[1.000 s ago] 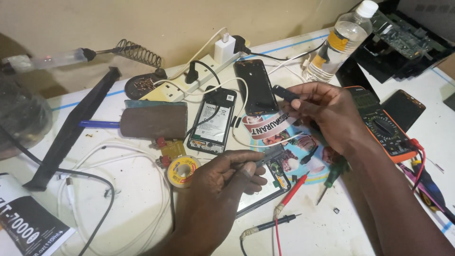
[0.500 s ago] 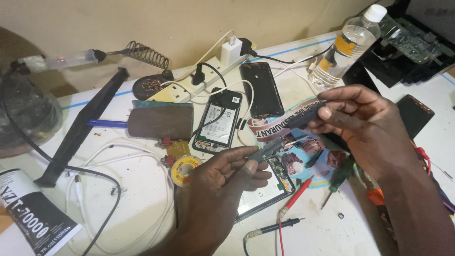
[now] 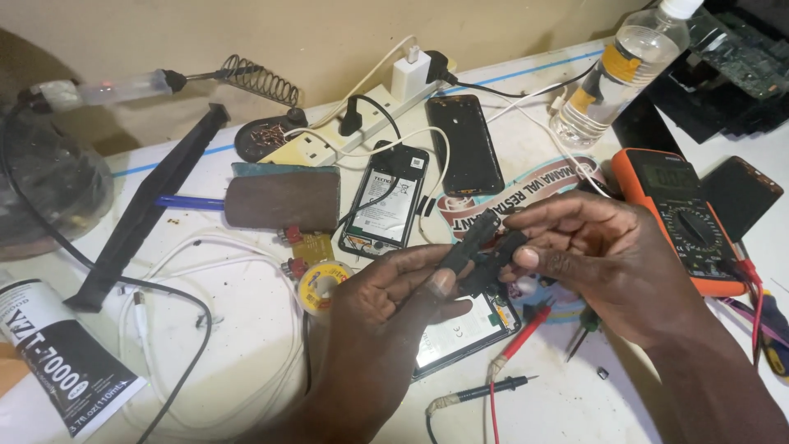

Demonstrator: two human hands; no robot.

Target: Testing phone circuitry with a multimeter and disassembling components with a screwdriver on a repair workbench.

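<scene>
Both hands meet over the middle of the white bench. My left hand (image 3: 394,296) and my right hand (image 3: 600,255) pinch a small black plastic part (image 3: 481,251) between their fingertips, held above an opened phone body (image 3: 460,325) lying flat. Behind them lies another opened phone (image 3: 386,205) with its battery showing and a cable running to it. A black phone back cover (image 3: 464,144) rests beside it.
An orange multimeter (image 3: 686,218) with red and black probes (image 3: 518,341) sits right. A solder spool (image 3: 320,284), small circuit board, brown pad (image 3: 283,199), power strip (image 3: 345,140), soldering iron on its stand (image 3: 164,82), water bottle (image 3: 616,74), glue box (image 3: 57,353) and white cables surround the hands.
My hands have come together: the right hand moved left and down with the black part, and the left hand rose to pinch it too. The view shifted slightly.
</scene>
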